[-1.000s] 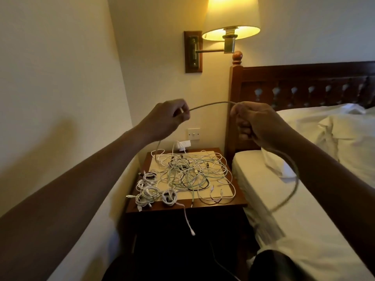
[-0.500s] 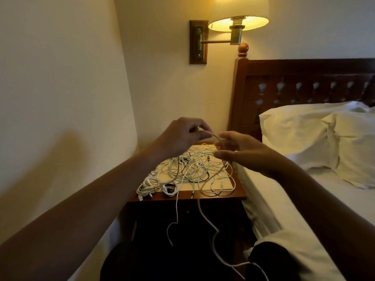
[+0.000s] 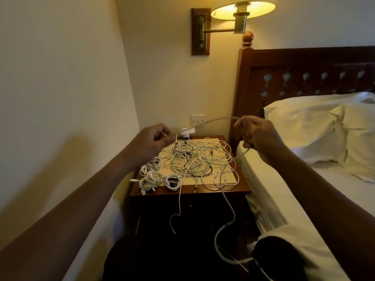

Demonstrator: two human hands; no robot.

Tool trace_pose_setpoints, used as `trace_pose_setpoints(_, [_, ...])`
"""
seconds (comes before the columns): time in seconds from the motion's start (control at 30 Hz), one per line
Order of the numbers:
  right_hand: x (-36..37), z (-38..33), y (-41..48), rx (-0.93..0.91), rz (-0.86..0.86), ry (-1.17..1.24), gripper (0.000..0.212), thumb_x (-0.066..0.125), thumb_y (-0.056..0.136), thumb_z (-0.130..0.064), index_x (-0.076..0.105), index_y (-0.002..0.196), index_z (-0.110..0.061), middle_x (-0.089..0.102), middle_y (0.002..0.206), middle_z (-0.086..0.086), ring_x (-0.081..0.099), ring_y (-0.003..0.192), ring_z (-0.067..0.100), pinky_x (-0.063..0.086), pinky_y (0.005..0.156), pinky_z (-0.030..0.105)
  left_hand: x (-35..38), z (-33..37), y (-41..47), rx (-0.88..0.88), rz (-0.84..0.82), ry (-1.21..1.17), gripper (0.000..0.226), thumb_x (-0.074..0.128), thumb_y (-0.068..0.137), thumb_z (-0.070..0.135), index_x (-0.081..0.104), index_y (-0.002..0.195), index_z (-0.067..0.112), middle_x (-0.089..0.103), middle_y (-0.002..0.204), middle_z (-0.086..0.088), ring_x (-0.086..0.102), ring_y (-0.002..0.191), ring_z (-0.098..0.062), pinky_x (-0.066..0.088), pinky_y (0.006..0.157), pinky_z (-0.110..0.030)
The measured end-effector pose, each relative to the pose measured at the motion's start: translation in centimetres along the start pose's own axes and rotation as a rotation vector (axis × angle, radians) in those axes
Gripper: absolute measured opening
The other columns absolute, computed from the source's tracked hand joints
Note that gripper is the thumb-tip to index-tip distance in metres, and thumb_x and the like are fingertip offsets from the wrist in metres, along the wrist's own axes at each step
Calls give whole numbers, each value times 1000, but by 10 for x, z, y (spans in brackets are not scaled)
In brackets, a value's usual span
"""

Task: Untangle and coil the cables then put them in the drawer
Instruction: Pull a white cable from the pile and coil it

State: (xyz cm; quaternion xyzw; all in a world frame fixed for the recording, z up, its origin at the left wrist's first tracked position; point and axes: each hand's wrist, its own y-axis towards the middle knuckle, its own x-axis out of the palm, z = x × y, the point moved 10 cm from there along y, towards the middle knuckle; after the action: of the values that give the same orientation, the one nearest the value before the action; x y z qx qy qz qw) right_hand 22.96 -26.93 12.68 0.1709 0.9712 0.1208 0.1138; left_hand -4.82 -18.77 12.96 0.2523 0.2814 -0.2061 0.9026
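Head view: the pale cable [image 3: 215, 121] arcs between both hands above the nightstand [image 3: 240, 189]; its tail hangs past the near edge. The left hand [image 3: 154, 140] pinches one end, and the right hand [image 3: 257, 134] has its fingers curled round the span. The cable is judged light, limp and smooth; hold the jacket, not the plugs. The tangled cables [image 3: 198, 159], white, pale green and black, cover the top. The coiled bundles [image 3: 154, 177] lie near-left.
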Motion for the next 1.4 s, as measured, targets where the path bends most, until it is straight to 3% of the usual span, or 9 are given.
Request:
trace_pose_setpoints(0.13, [-22, -28, 20, -69, 114, 176, 34, 37, 113, -26, 64, 103, -9, 46, 68, -2, 43, 56, 9, 41, 54, 25, -5, 29, 1, 61, 19, -11, 9, 65, 100, 29, 67, 93, 23, 64, 69, -6, 53, 55, -17, 46, 53, -33])
trace_pose_setpoints(0.23, [-18, -34, 24, -101, -3, -293, 12, 51, 107, -17, 64, 108, -19, 61, 87, -1, 60, 74, 10, 48, 64, 25, -7, 26, -6, 53, 97, 8, 13, 66, 98, 37, 73, 90, 31, 65, 69, -9, 47, 53, -11, 39, 53, -29])
trace_pose_setpoints(0.37, [40, -11, -8, -7, -404, -646, 66, 78, 89, -12, 45, 146, -22, 56, 142, 1, 53, 130, 17, 47, 98, 30, 12, 49, -10, 118, 58, 98, 16, 65, 98, 38, 78, 91, 31, 61, 60, 10, 47, 54, -4, 38, 54, -23])
trace_pose_setpoints(0.53, [109, -24, -43, -103, -494, -410, 16, 57, 104, -27, 68, 114, -21, 67, 80, -3, 62, 65, 2, 53, 64, 30, 23, 57, -4, 157, 101, 173, 21, 70, 91, 49, 72, 86, 29, 66, 67, 8, 57, 60, -4, 44, 60, -25])
trace_pose_setpoints(0.67, [74, -41, -22, -250, -246, -475, 29, 56, 105, -34, 74, 84, -26, 52, 50, -13, 39, 48, 3, 34, 57, 27, 23, 30, -17, 116, 42, 205, 19, 66, 97, 37, 76, 90, 23, 59, 59, 17, 54, 61, 5, 34, 58, -13])
trace_pose_setpoints(0.8, [86, -43, -22, -361, -203, -568, 20, 58, 105, -31, 76, 99, -23, 59, 62, -15, 52, 53, -6, 33, 50, 12, 48, 14, -27, 28, -156, 321, 25, 59, 103, 29, 77, 89, 19, 56, 55, 20, 53, 58, 4, 35, 64, -22])
trace_pose_setpoints(0.9, [96, -26, -23, -386, -312, -605, 20, 58, 105, -30, 76, 100, -25, 64, 74, -15, 56, 63, -4, 36, 55, 16, 54, 13, -52, -156, -357, -180, 33, 52, 105, 29, 71, 89, 7, 41, 51, 7, 34, 43, -6, 30, 45, -19])
trace_pose_setpoints(1.07, [91, 31, -25, -303, -347, -401, 25, 51, 106, -34, 72, 97, -25, 65, 83, -23, 58, 77, 2, 42, 66, 16, 27, 21, -74, -186, -123, -775, 30, 52, 96, 32, 64, 83, 8, 28, 50, 2, 19, 40, -7, 14, 39, -20])
trace_pose_setpoints(1.4, [-7, 201, -30, 61, -202, -660, 31, 50, 107, -24, 69, 86, -34, 71, 94, -8, 67, 93, 21, 45, 76, 29, 14, 1, -134, -51, -17, -762, 50, 74, 85, 53, 67, 83, 4, 32, 54, 2, 24, 44, -8, 24, 41, -17])
